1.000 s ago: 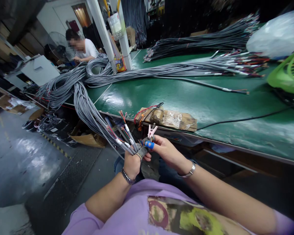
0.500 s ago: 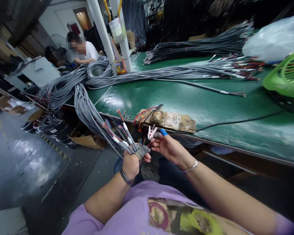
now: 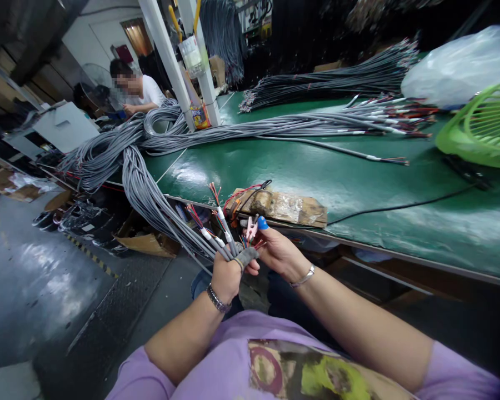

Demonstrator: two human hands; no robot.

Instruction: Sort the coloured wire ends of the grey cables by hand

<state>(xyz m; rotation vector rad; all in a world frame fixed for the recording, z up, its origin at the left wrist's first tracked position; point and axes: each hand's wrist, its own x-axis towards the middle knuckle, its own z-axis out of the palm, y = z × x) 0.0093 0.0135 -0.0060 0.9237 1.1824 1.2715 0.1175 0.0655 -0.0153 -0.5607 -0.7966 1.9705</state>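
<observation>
My left hand (image 3: 231, 269), with a grey cover on its thumb, is wrapped round several grey cables (image 3: 210, 243). Their white-banded ends spread into stripped, coloured wires (image 3: 215, 193). Just right of it is my right hand (image 3: 277, 247), its thumb in a blue cover. Thumb and fingers close about a small pink clip (image 3: 252, 228) above the left thumb. The fingers behind the clip are partly hidden. Fine coloured wires stick up between both hands, and I cannot tell whether the right fingers touch them. Beyond the clip, a wooden block (image 3: 298, 209) lies at the table edge.
More grey cable (image 3: 250, 129) runs along the green table (image 3: 358, 191), with dark cable bundles (image 3: 325, 83) behind. A green fan (image 3: 479, 125) and plastic bag (image 3: 454, 66) stand right. A person (image 3: 148, 91) sits beyond the white post (image 3: 166, 61). Cardboard (image 3: 150, 244) lies below left.
My right hand has moved left, its blue-covered thumb now up against the pink clip. My left hand still grips the cables, whose ends have shifted slightly right. The view has shifted a little.
</observation>
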